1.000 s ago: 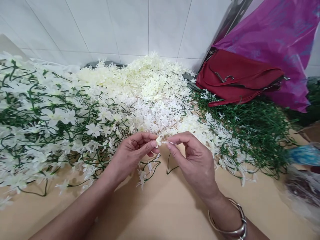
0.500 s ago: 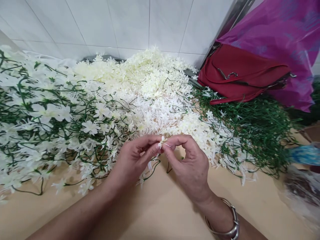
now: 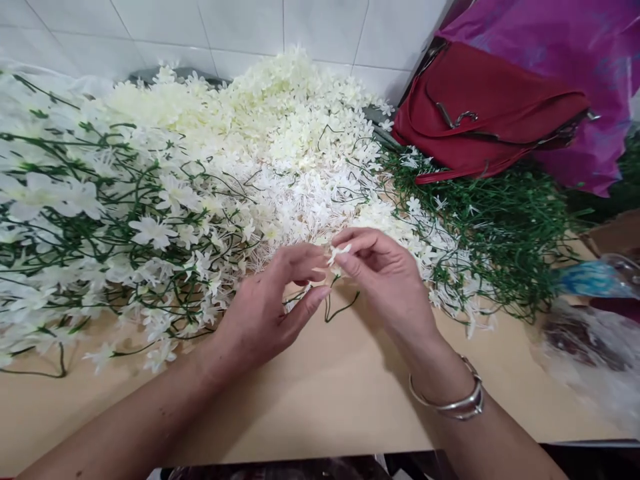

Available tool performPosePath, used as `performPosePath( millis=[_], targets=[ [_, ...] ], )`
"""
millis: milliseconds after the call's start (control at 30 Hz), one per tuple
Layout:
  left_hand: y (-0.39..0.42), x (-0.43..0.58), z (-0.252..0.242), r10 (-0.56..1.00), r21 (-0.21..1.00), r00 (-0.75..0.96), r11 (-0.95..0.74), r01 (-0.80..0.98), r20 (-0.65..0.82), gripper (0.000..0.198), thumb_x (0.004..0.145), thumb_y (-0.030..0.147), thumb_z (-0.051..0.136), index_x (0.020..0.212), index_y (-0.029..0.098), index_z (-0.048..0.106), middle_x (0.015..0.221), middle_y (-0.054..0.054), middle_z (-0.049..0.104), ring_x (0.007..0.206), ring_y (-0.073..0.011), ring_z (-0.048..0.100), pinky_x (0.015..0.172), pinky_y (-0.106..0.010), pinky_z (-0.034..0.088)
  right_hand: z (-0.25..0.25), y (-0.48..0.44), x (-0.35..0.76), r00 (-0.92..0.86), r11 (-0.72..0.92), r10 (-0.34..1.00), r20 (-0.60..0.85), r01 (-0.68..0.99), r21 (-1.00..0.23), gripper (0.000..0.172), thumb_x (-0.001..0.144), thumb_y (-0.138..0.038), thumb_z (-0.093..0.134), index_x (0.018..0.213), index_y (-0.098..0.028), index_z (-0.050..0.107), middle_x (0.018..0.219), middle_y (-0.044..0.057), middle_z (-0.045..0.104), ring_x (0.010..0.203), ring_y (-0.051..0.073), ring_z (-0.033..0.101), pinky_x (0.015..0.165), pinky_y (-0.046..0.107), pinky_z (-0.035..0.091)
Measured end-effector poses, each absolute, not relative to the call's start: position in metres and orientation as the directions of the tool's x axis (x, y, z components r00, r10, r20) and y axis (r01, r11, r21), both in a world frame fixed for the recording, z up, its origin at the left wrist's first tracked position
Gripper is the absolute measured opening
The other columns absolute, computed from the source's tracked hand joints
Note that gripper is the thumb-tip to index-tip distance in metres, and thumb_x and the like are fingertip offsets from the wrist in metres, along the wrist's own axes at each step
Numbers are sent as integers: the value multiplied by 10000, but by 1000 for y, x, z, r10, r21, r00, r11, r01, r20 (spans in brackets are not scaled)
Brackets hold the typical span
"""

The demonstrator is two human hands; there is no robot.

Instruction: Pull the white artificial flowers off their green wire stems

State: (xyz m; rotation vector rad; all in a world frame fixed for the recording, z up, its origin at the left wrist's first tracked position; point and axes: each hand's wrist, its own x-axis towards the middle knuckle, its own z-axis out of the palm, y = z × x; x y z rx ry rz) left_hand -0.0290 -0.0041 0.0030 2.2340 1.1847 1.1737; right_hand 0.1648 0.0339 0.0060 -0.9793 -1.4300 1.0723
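Note:
Between the thumb and fingers of my right hand (image 3: 387, 280) is a small white artificial flower (image 3: 340, 253). My left hand (image 3: 273, 300) is just left of it, thumb and fingers apart, with nothing seen between them. A green wire-like stem (image 3: 340, 310) shows below the two hands, close to the tabletop. Behind the hands spreads a large heap of cream and white artificial blossoms (image 3: 300, 127). On the left lie assembled white flower sprays (image 3: 155, 233) with green stems.
A tan table (image 3: 320, 393) lies under everything. At the right are a bunch of green stems (image 3: 505, 233), a red handbag (image 3: 490, 107), a purple plastic bag (image 3: 575, 47) and a clear plastic bag (image 3: 590, 347). A tiled wall (image 3: 245, 23) stands behind.
My left thumb and fingers have parted and let go of the small flower. My right hand now holds it alone, a little higher. The camera view has tilted down.

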Motion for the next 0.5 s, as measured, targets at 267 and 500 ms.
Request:
performPosePath(
  millis=[267,500],
  targets=[
    [-18,0,-5,646,146,660,-748,648,385,223,1060,274,579,1197,110,644,1188,-117,726,1013,-251,678,903,-420,485,-5,58,189,185,308,930,316,75,-949,258,856,-403,802,850,-267,582,848,-16,636,830,178,674,876,345,549],
    [-15,13,-11,644,-56,689,-716,696,332,202,1039,90,497,962,145,675,963,-72,719,798,-206,620,870,-417,437,-9,60,189,175,268,945,277,76,-960,333,817,-483,825,838,-251,587,781,-27,620,778,172,669,802,321,542]
  ],
)
